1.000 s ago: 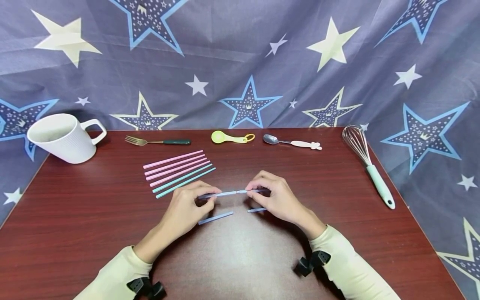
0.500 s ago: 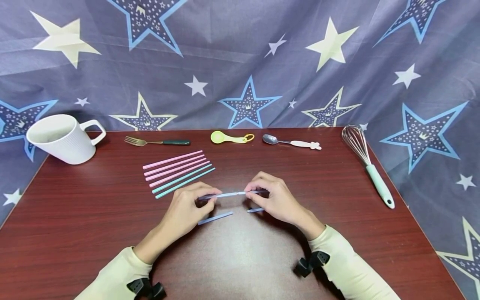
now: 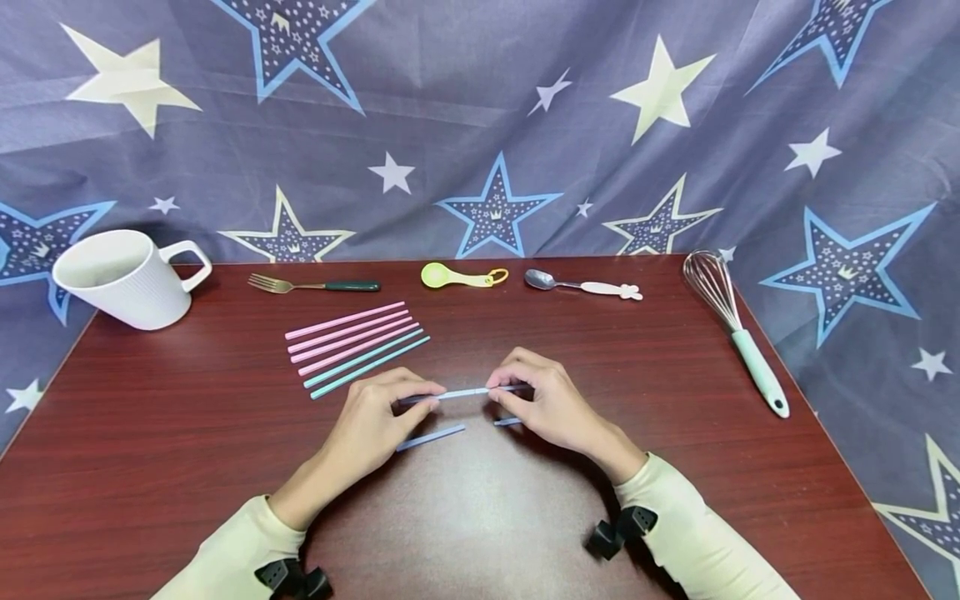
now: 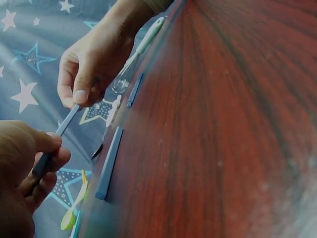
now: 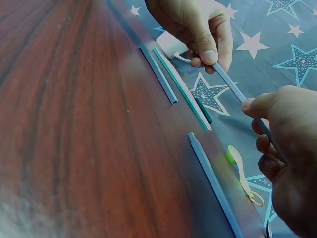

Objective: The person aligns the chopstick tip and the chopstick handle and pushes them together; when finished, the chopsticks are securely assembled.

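Note:
My left hand (image 3: 378, 412) pinches one half of a blue chopstick (image 3: 459, 393) between thumb and fingers. The other half is pinched by my right hand (image 3: 551, 398). Both halves lie end to end above the table, with a faint seam near the right fingertips. Below them on the table lie two loose blue halves: a left one (image 3: 431, 437), whose end looks hollow in the right wrist view, and a right one (image 5: 213, 178) with a narrower tip. In the head view, the right hand partly hides that second loose half.
Several pink chopsticks (image 3: 345, 319) and two teal chopsticks (image 3: 367, 367) lie side by side behind the left hand. Along the back stand or lie a white mug (image 3: 131, 283), a fork (image 3: 315, 284), a yellow-green measuring spoon (image 3: 461, 276), a spoon (image 3: 581, 285) and a whisk (image 3: 738, 333).
The gap between the two held chopstick halves has closed; their ends now meet. My right hand has shifted slightly left and toward me. The loose pieces have not moved.

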`<state>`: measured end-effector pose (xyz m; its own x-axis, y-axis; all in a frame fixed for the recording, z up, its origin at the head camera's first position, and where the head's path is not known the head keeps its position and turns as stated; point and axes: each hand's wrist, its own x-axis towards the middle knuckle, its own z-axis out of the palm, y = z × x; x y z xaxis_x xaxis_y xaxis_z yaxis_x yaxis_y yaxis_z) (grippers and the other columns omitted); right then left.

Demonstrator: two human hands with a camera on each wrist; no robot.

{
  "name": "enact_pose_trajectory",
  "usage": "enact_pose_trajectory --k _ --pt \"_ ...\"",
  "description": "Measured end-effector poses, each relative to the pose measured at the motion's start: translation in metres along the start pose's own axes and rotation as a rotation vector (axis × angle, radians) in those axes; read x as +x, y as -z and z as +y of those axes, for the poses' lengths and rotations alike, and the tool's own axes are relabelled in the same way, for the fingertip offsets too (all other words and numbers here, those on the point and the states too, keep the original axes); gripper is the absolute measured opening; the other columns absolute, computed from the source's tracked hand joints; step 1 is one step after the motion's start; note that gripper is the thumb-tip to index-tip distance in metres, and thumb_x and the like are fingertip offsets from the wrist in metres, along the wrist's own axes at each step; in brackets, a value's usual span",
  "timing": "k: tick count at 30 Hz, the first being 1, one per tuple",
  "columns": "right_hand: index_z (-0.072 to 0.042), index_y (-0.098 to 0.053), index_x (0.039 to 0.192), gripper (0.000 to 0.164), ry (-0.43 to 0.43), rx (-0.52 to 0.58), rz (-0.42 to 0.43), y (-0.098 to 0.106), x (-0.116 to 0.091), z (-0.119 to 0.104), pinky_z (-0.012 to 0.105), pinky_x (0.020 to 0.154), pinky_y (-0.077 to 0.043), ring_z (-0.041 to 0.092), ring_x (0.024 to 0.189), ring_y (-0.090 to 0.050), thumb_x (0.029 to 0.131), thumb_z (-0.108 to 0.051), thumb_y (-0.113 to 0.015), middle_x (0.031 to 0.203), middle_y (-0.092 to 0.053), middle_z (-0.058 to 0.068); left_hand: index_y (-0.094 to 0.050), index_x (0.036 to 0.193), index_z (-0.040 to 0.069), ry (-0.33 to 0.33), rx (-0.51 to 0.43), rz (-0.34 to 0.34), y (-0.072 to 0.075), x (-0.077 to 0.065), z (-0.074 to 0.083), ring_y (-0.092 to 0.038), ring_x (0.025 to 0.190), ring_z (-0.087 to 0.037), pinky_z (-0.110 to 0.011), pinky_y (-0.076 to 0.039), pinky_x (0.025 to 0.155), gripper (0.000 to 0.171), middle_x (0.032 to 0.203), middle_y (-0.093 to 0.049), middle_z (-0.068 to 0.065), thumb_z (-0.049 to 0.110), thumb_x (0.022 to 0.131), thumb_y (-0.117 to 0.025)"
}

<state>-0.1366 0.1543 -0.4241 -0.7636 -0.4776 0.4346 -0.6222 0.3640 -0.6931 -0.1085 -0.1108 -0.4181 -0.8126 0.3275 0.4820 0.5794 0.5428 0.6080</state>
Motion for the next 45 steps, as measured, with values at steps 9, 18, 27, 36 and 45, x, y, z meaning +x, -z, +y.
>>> enact_pose_trajectory --k 9,18,27,36,45 --pt "-0.012 -0.075 0.094 0.003 -0.004 -0.010 -0.018 0.000 0.000 0.000 0.024 0.074 -0.052 0.008 0.081 -0.062 0.092 -0.012 -0.077 0.089 -0.066 -0.003 -0.082 0.098 0.018 0.026 0.004 -0.013 -0.001 0.000 0.001 -0.070 0.082 -0.004 -0.018 -0.049 0.070 0.017 0.090 -0.075 0.010 0.007 0.085 -0.084" --pt "-0.015 -0.075 0.096 0.009 0.003 -0.026 -0.014 -0.001 0.000 0.002 0.023 0.074 -0.052 0.008 0.082 -0.063 0.090 -0.010 -0.079 0.089 -0.066 -0.004 -0.082 0.097 0.019 0.033 0.027 0.001 0.000 -0.002 0.000 -0.069 0.083 -0.003 -0.019 -0.050 0.069 0.016 0.091 -0.076 0.010 0.008 0.085 -0.084" --pt "-0.015 -0.076 0.100 0.015 -0.023 -0.036 0.040 0.007 -0.005 0.010 0.024 0.073 -0.050 0.009 0.082 -0.064 0.087 -0.009 -0.082 0.093 -0.069 -0.004 -0.082 0.098 0.020 0.065 0.072 0.034 0.013 -0.007 -0.009 -0.070 0.085 -0.004 -0.017 -0.048 0.069 0.016 0.095 -0.076 0.011 0.010 0.086 -0.083" --pt "-0.011 -0.076 0.098 0.016 -0.089 -0.032 0.050 0.016 -0.019 0.022 0.026 0.064 -0.047 0.014 0.073 -0.059 0.085 -0.006 -0.082 0.087 -0.067 -0.001 -0.082 0.095 0.018 0.087 0.153 0.160 0.037 -0.024 -0.031 -0.074 0.087 -0.010 -0.007 -0.045 0.081 0.022 0.092 -0.078 0.009 0.003 0.080 -0.086" --pt "-0.015 -0.077 0.095 0.015 -0.058 -0.065 -0.063 0.017 -0.029 0.025 0.024 0.072 -0.050 0.012 0.083 -0.061 0.084 -0.008 -0.084 0.086 -0.067 -0.005 -0.083 0.094 0.016 0.186 0.256 0.197 0.049 -0.032 -0.047 -0.071 0.080 -0.014 -0.014 -0.043 0.073 0.017 0.089 -0.078 0.002 0.005 0.081 -0.084"
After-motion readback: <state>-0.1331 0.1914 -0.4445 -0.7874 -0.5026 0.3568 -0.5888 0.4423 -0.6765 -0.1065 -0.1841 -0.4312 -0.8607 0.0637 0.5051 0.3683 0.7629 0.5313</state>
